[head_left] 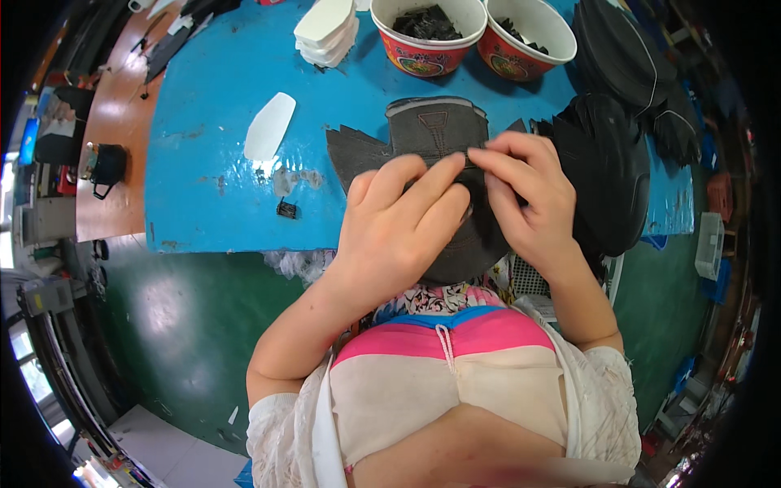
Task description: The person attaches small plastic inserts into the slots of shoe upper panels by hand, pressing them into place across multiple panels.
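Note:
A dark grey, flat cut piece (443,118) with brown stitching lies at the near edge of the blue table; it looks like a shoe upper. Over its middle my two hands come together, fingertips almost touching. My left hand (404,220) has its fingers bent, the forefinger reaching toward the right fingertips. Thumb and forefinger of my right hand (529,191) are pinched close beside it. Whatever sits between the fingertips is too small or too hidden to name. Part of the dark piece hangs over the table edge under my hands.
On the blue table (211,163) stand two red-and-white tubs (427,58) (518,69) with black scraps. A white stack (325,32), a single white piece (270,128) and a small black bit (286,210) lie left. Black pieces (610,179) and tied bundles (626,49) are piled right.

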Motion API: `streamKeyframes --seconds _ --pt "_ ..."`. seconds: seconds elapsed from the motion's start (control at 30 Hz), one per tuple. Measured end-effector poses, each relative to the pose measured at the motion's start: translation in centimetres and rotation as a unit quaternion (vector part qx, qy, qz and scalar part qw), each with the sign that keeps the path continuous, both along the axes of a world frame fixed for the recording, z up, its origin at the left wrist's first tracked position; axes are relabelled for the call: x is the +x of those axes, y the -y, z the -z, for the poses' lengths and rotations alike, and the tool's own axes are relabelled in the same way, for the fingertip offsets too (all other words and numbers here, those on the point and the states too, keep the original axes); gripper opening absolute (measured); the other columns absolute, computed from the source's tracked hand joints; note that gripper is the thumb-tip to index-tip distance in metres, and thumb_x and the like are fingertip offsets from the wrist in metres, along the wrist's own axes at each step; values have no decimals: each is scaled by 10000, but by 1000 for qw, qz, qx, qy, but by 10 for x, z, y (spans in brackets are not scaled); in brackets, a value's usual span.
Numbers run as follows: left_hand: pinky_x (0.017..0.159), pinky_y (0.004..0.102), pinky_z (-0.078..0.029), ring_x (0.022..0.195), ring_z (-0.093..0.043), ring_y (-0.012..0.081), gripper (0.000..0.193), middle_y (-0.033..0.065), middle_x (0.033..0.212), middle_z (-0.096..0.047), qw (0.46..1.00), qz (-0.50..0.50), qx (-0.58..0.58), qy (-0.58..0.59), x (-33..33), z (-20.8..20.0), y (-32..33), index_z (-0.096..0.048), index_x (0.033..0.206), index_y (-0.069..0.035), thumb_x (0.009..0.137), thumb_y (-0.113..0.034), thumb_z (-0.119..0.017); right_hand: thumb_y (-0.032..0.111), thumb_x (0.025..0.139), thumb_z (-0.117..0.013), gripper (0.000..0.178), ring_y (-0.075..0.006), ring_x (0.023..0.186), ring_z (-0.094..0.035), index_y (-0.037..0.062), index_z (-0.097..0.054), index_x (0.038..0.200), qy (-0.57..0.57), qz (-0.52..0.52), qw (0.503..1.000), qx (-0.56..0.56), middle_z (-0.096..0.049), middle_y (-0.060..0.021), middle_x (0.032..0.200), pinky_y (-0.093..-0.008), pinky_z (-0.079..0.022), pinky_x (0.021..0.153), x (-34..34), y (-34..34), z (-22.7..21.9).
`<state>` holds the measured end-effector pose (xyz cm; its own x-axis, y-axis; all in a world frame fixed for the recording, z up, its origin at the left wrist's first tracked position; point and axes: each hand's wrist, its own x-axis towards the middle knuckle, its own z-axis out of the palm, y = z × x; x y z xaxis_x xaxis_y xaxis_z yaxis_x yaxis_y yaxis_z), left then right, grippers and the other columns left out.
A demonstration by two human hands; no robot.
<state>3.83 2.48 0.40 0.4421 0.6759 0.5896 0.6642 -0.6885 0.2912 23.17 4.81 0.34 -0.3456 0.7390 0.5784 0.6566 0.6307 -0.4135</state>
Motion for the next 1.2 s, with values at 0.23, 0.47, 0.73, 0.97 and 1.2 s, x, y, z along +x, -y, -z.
streamKeyframes --seconds 0.23,0.47,0.73,0.97,1.2 --pt "652 346 -467 708 -596 248 305 70 821 -666 951 86 -171 245 -12 1 32 -694 933 -40 675 -128 -831 -19 757 -741 195 -219 793 -648 21 -699 943 -208 -219 923 -237 -688 -90 868 -310 -506 696 -3 31 -24" --pt "610 345 -452 670 -571 242 299 71 763 -635 944 120 -208 225 -20 0 40 -682 926 -37 690 -146 -829 -26 753 -732 190 -194 769 -639 37 -642 908 -187 -198 908 -318 -658 -74 845 -268 -487 614 -6 44 -30" --pt "597 358 -434 672 -544 256 272 67 715 -586 950 118 -211 198 -23 2 42 -663 901 -30 703 -133 -819 -68 712 -724 238 -220 787 -628 40 -591 878 -127 -192 940 -253 -660 -86 832 -295 -496 672 -11 47 -30" --pt "635 320 -425 700 -567 213 235 53 775 -653 911 121 -306 247 -26 -3 38 -693 851 -57 655 -57 -823 -111 691 -705 294 -254 753 -579 71 -547 860 -92 -238 951 -176 -635 -82 853 -346 -465 684 -11 43 -25" --pt "670 309 -423 734 -592 203 196 38 809 -666 860 199 -372 289 -32 -6 36 -681 894 -65 719 -34 -762 -53 770 -715 290 -218 781 -585 72 -510 934 -206 -315 885 -275 -617 -93 899 -316 -464 685 -11 41 -18"
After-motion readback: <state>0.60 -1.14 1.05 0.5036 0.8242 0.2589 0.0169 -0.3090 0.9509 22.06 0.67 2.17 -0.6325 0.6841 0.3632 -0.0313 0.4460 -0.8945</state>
